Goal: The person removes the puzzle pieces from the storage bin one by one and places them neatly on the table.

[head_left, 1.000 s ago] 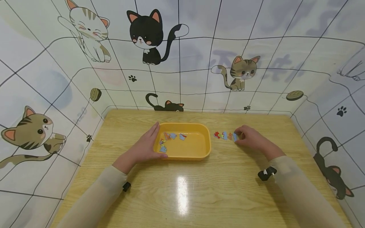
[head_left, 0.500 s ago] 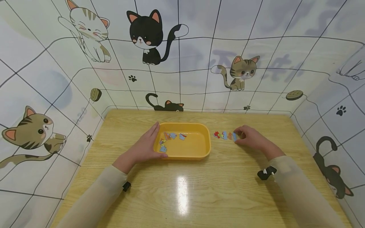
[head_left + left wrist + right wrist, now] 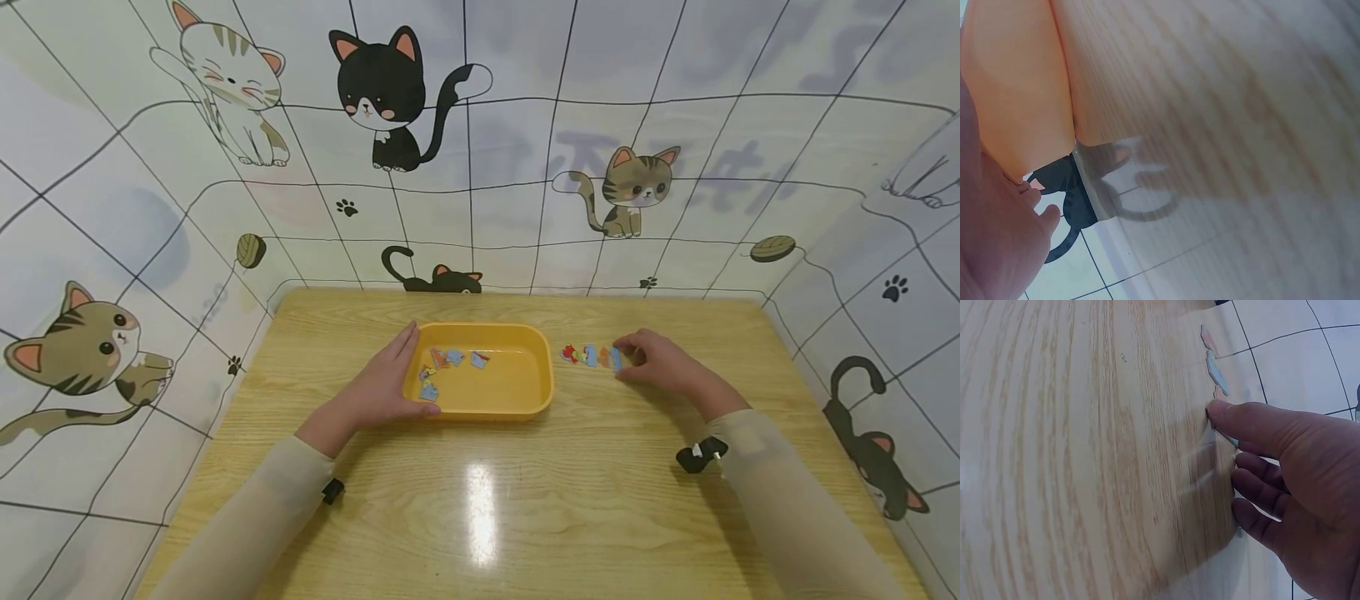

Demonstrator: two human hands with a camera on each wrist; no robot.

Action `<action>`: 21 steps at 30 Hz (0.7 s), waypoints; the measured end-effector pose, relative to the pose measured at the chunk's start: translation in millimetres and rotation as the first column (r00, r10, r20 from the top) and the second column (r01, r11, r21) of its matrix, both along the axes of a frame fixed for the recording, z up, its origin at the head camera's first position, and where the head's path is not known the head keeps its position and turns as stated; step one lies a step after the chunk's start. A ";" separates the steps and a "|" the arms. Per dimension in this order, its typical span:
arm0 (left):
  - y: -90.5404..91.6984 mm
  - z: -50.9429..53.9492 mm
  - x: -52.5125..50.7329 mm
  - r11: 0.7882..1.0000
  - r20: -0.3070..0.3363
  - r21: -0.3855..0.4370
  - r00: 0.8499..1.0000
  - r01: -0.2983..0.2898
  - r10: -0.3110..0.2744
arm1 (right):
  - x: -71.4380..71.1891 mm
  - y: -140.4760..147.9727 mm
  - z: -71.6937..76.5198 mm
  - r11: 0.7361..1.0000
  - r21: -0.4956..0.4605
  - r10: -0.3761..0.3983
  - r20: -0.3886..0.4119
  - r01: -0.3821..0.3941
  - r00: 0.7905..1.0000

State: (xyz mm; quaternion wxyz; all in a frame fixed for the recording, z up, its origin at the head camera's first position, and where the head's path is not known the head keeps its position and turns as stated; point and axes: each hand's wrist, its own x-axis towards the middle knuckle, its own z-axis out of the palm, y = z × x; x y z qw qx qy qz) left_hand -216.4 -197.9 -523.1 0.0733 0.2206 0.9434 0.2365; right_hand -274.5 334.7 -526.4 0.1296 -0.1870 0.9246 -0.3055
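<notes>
A yellow plastic tray (image 3: 517, 385) stands on the table. My left hand (image 3: 382, 379) holds its left end, thumb at the front wall and fingers along the far left side. Several small coloured jigsaw puzzle pieces (image 3: 454, 357) lie in the tray, mostly at its left. To the right of the tray, a short row of puzzle pieces (image 3: 590, 355) lies flat on the wood. At the right end of that row my right hand (image 3: 660, 362) pinches a blue puzzle piece (image 3: 617, 359) between thumb and fingers, down at table level. In the right wrist view the fingers partly hide this piece.
The light wooden table (image 3: 570, 492) carries a bright glare streak at its front middle. A wall covering (image 3: 510, 150) with cartoon cats and grid lines encloses the back and both sides. Each wrist wears a small black device (image 3: 702, 455).
</notes>
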 end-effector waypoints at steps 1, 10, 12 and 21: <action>-0.2 0.0 0.0 1.000 -0.001 -0.001 1.000 0.000 0.000 | 0.0 -0.2 -0.1 1.000 0.000 -0.003 0.001 0.003 1.000; -2.1 -4.1 -1.4 1.000 -0.007 0.008 1.000 0.004 -0.004 | 1.4 -8.5 -0.9 0.996 -0.059 -0.067 -0.105 0.061 0.992; -2.3 -4.9 -1.7 1.000 -0.007 0.015 1.000 0.002 -0.002 | 2.7 -13.6 2.9 0.996 -0.069 -0.071 -0.145 0.061 0.987; -2.7 -6.2 -2.9 1.000 -0.014 0.030 1.000 0.006 -0.005 | 7.9 -37.0 21.8 0.997 -0.078 -0.019 -0.246 0.000 0.969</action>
